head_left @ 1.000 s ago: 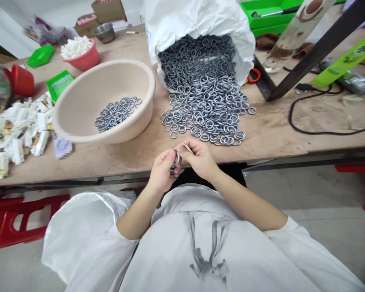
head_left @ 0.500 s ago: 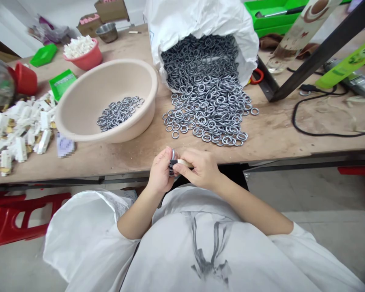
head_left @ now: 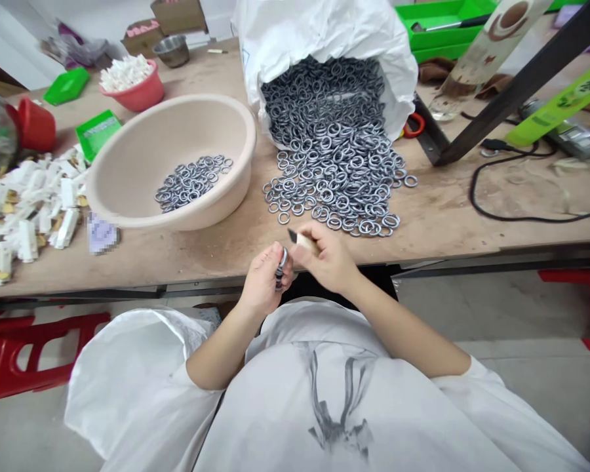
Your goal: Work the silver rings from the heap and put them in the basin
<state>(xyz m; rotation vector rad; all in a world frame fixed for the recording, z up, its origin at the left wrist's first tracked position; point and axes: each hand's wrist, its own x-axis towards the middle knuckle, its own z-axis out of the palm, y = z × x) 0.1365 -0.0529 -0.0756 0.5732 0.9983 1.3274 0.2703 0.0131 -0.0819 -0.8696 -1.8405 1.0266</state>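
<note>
My left hand is closed around several grey rings, one of them standing up between thumb and forefinger. Just to its right, my right hand grips a small knife with a pale handle and a short dark blade, whose tip points up and left, apart from the rings. Beyond my hands, a heap of grey rings spills onto the table from a white sack. To the left, a large beige basin holds more of the same rings.
White plastic pieces with brass-coloured parts lie at the left. Behind them are a green tray and a red bowl of white pieces. A dark metal bar slants up at the right, near a black cable.
My right hand has drawn the knife away from the rings, up and to the right, and its blade has turned upward. The left hand still holds its rings, almost in place.
</note>
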